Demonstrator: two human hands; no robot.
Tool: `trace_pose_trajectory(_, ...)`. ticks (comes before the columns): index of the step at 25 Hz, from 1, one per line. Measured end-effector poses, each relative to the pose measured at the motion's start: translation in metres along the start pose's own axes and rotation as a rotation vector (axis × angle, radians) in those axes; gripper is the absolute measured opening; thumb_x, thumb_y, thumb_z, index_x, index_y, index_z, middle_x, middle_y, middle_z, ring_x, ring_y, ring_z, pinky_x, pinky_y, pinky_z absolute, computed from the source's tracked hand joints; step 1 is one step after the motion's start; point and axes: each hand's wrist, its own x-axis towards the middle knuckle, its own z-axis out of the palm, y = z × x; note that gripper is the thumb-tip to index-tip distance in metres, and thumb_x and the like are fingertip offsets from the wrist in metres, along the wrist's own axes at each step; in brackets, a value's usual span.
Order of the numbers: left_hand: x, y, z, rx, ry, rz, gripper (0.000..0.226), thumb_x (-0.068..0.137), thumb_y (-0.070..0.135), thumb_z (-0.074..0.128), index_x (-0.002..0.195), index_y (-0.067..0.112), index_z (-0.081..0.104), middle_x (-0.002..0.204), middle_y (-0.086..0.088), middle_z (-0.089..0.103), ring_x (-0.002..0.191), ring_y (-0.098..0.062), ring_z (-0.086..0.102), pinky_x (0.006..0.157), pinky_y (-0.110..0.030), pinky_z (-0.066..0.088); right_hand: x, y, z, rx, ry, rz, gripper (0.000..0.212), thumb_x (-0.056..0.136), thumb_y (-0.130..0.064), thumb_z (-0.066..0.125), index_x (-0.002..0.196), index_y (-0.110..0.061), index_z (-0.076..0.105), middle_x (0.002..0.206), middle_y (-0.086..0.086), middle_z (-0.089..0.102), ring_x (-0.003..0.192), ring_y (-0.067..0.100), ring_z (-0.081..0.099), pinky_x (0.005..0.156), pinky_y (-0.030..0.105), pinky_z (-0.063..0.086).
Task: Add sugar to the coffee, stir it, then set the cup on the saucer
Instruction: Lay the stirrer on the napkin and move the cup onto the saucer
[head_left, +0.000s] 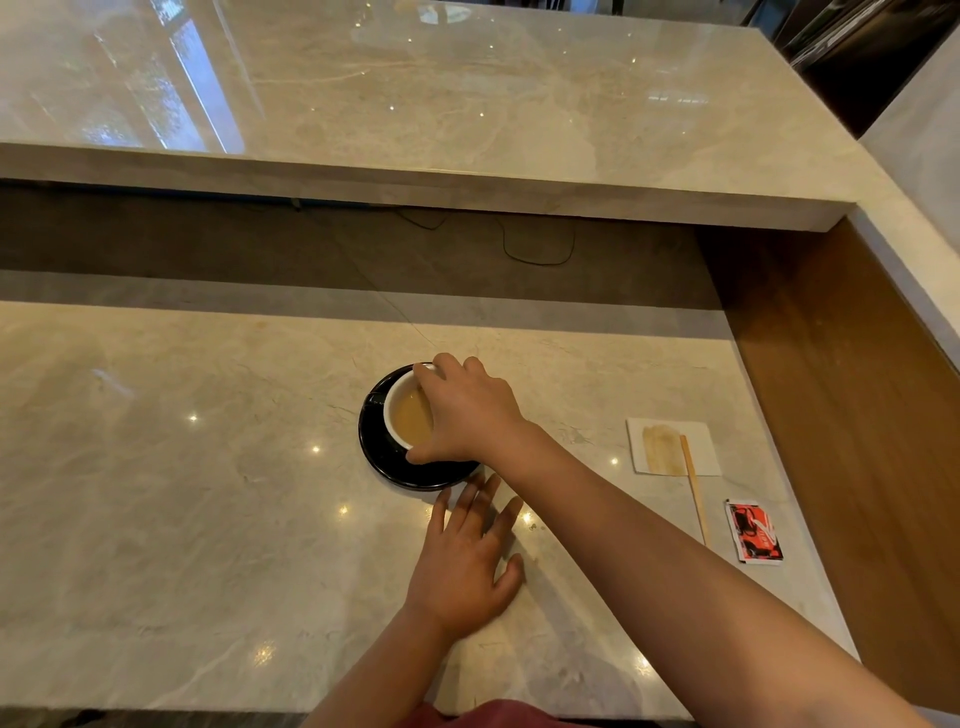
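A white cup (396, 410) of light brown coffee stands on a black saucer (376, 447) in the middle of the marble counter. My right hand (467, 415) reaches over the cup from the right, its fingers curled around the rim and right side. My left hand (465, 551) lies flat on the counter just in front of the saucer, fingers spread, holding nothing. A wooden stir stick (693, 486) rests partly on a stained white napkin (672, 447) to the right. A torn red sugar packet (754, 531) lies beside it.
A raised marble bar ledge (467, 171) runs along the back, with a dark recess and a black cable (540, 254) beneath it. A wooden side panel (841, 395) closes the right side. The counter's front edge (208, 709) is near me.
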Motion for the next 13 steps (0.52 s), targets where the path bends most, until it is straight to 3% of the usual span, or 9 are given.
trace_pose_trajectory(8,0.001,-0.002,0.003,0.024,-0.031,-0.007,0.055,0.089,0.046,0.038,0.137,0.02,0.039,0.143,-0.013,0.036,0.137,-0.024,0.013,0.105,-0.053,0.012,-0.008,0.006,-0.003,0.073,-0.024,0.007,0.09,0.064,-0.056,0.07,0.135,-0.023,0.026,0.143,0.007,0.032,0.124,0.029,0.033,0.088,0.045,0.042)
trace_pose_trajectory(13,0.001,0.002,0.002,0.054,-0.036,-0.023,0.054,0.086,0.048,0.041,0.136,0.026,0.039,0.144,-0.009,0.037,0.135,-0.023,0.018,0.107,-0.048,0.008,-0.026,0.025,-0.009,0.083,0.11,0.146,0.066,0.081,-0.053,0.054,0.134,-0.021,0.033,0.141,0.01,0.038,0.124,0.03,0.037,0.091,0.044,0.04)
